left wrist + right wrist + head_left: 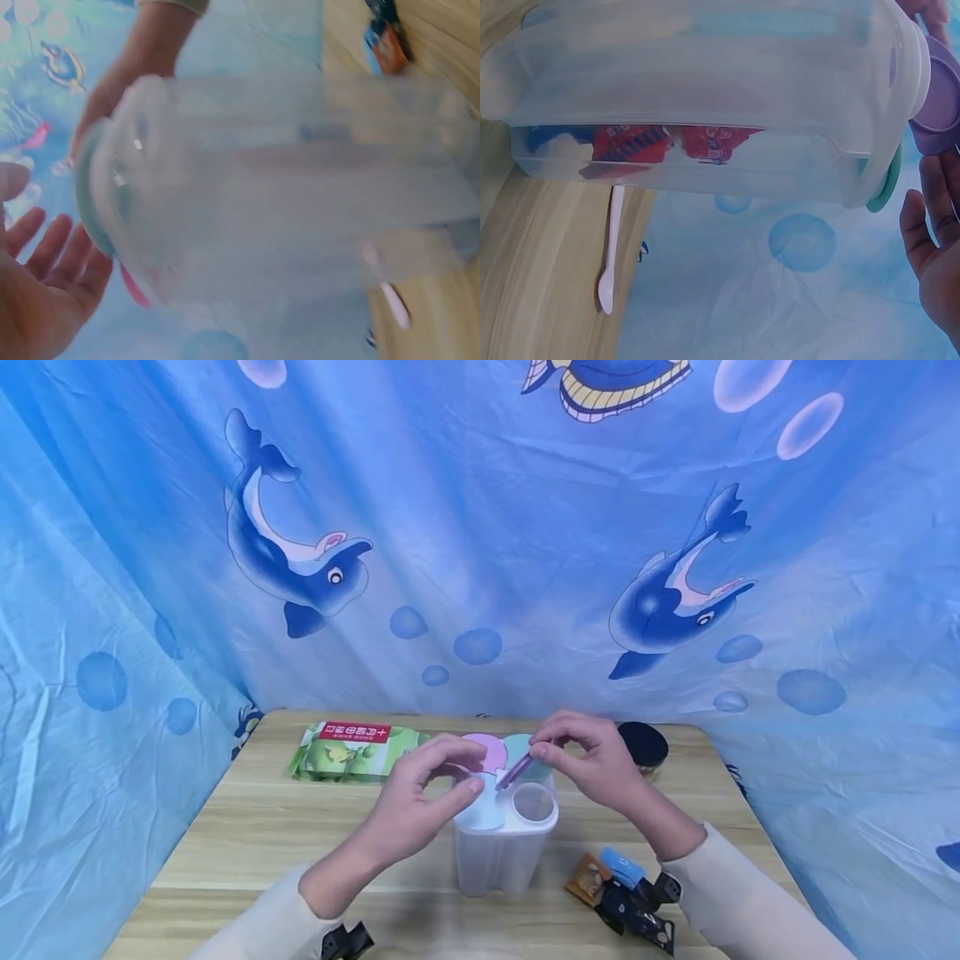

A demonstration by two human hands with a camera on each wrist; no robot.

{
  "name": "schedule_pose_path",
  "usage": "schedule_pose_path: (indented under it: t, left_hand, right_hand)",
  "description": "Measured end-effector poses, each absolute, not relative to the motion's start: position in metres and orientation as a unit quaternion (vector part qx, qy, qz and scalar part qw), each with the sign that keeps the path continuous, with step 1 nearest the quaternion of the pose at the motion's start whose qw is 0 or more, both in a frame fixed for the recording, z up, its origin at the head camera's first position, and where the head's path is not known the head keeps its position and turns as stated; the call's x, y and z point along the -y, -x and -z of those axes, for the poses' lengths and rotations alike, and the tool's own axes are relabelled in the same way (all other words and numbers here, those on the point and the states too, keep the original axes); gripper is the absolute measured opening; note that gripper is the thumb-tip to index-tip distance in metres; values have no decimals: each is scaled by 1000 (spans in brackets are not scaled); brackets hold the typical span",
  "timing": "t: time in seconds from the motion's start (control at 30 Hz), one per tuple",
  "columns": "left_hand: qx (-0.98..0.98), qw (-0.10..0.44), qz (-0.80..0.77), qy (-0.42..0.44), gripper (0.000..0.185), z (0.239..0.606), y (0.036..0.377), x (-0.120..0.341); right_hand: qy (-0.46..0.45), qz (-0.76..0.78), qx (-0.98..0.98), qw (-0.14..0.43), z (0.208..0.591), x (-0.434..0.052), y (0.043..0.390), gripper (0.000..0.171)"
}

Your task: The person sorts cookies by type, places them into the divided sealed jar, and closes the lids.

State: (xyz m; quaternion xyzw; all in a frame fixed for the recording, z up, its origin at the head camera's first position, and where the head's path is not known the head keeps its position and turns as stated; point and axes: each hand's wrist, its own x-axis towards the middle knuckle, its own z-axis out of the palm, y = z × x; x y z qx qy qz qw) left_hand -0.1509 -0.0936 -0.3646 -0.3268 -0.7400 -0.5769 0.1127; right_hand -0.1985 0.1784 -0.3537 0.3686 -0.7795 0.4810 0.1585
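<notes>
A translucent storage box (498,864) with several round lids stands on the table. My right hand (588,756) pinches a purple lid (517,768), which is tilted up above the box. Below it, the front right compartment's round opening (534,802) is uncovered. The light blue lid (480,814), pink lid (486,750) and green lid (519,745) lie flat on top. My left hand (420,797) hovers at the left of the box with fingers spread and loosely bent; whether it touches the light blue lid I cannot tell. Red packets (712,142) show inside the box.
A green printed food bag (356,752) lies at the back left. Behind my right hand stands a jar with a black lid (643,745). Small orange (588,878) and blue (622,867) packets lie right of the box. A pale pink spoon (611,255) rests behind it.
</notes>
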Motion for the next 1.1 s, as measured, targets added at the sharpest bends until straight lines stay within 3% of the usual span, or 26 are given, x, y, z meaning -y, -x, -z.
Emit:
schedule_pose_path:
  t: [0.33,0.8,1.1]
  left_hand:
    - [766,87,564,295,15,349,147,77]
    - [788,78,541,284,14,350,148,76]
    - [797,75,534,272,15,348,147,75]
  right_hand:
    - [-373,-483,777,153,349,-178,198,16]
    - [-368,-472,788,147,348,-182,197,13]
    - [-329,-468,809,134,374,-225,190,20]
